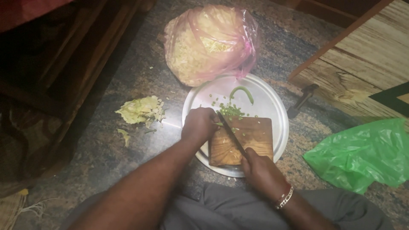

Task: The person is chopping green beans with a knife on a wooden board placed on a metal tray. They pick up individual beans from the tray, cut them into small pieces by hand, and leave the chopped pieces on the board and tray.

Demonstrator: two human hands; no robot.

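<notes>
A wooden cutting board (251, 138) lies on a round steel plate (272, 100) on the granite floor. My right hand (262, 170) grips a knife (230, 130) whose blade crosses the board's left part, tip pointing away from me. My left hand (199, 125) is closed at the board's far left corner, apparently pinning a green chilli against the blade. Chopped green bits (232, 111) pile at the board's far edge and spill onto the plate. One whole curved green chilli (243, 91) rests on the plate beyond them.
A pink plastic bag of shredded cabbage (211, 42) sits behind the plate. Cabbage scraps (140, 110) lie to the left. A green plastic bag (362, 153) is at the right. A dark hammer-like tool (301, 100) lies beside a wooden board (366, 64). Dark wooden furniture stands left.
</notes>
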